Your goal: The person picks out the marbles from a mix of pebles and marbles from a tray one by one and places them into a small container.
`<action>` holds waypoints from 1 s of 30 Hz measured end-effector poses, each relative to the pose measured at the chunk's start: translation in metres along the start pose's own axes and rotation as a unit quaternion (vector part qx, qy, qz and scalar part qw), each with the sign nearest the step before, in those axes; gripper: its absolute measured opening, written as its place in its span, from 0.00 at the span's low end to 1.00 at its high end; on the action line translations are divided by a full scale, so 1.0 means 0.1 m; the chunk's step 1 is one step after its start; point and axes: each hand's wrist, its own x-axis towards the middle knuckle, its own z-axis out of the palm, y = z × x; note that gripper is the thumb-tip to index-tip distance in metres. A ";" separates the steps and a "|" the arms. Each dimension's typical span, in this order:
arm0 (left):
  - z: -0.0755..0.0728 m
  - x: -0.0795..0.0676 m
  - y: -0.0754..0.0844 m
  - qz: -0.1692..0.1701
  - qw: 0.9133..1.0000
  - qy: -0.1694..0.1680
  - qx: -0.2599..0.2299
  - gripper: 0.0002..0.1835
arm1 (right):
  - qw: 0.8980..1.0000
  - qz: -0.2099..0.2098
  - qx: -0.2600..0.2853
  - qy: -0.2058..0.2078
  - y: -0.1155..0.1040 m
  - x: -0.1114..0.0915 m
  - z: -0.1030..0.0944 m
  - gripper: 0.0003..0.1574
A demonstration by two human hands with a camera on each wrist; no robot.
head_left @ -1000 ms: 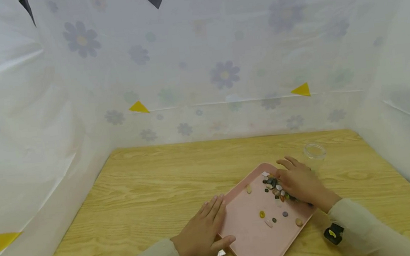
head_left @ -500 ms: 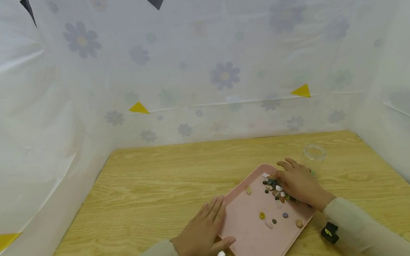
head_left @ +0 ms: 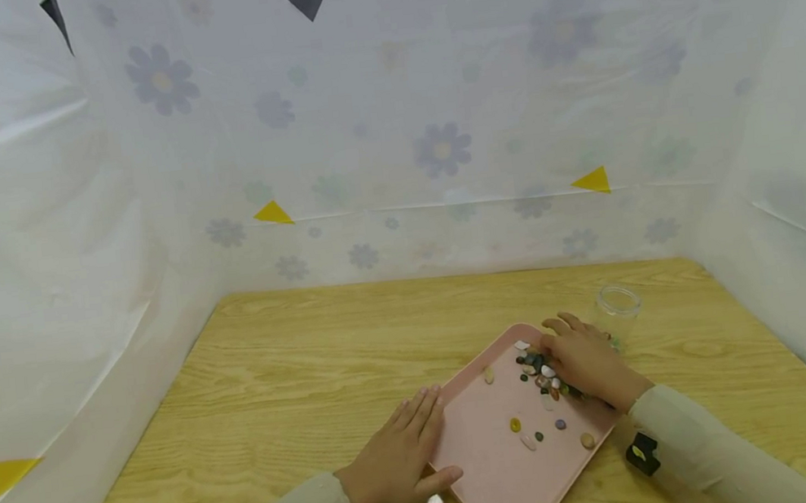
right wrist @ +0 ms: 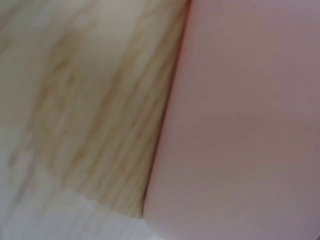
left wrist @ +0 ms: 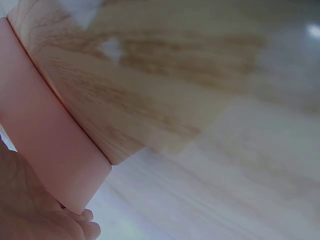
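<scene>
A pink tray [head_left: 493, 480] lies slantwise on the table. Along its left edge rests my left hand [head_left: 398, 457], fingers straight and together on the rim, thumb over the near side. In the left wrist view this hand [left wrist: 30, 205] touches the tray's pink wall [left wrist: 55, 130]. My right hand [head_left: 587, 359] reaches over the tray's far right part, into a heap of small polished stones [head_left: 536, 360]. Its thumb and fingertips are hidden, so whether it pinches a stone is unclear. The right wrist view has only the tray's wall [right wrist: 240, 125] and wood.
Behind my right hand stands a clear round container [head_left: 618, 300], with something greenish showing low beside the hand. Single stones lie apart on the tray, among them a yellow one [head_left: 515, 425] and a tan one [head_left: 588, 440]. White patterned sheets [head_left: 433, 117] enclose the wooden table [head_left: 296, 361].
My right hand and sleeve have shifted slightly left, uncovering a bit of green behind the hand. The left hand stays on the tray's edge.
</scene>
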 end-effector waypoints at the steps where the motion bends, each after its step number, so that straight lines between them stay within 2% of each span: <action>1: 0.00 0.00 0.00 0.001 1.000 0.001 0.001 0.44 | 1.000 0.001 -0.001 -0.001 0.00 0.00 0.00 0.05; 7: -0.01 0.01 -0.01 0.003 1.000 0.002 0.009 0.44 | 1.000 -0.001 -0.007 -0.001 0.00 0.01 -0.01 0.04; 17: 0.01 0.01 -0.02 0.006 1.000 0.004 0.012 0.44 | 0.999 -0.018 0.007 0.033 0.01 0.01 -0.09 0.05; 23: 0.00 0.01 -0.01 0.002 1.000 -0.001 0.003 0.44 | 0.998 -0.015 0.022 0.049 -0.02 0.05 -0.38 0.07; 30: -0.01 0.01 -0.03 0.000 1.000 0.001 0.011 0.44 | 0.993 -0.015 0.038 0.114 0.05 0.03 -0.69 0.09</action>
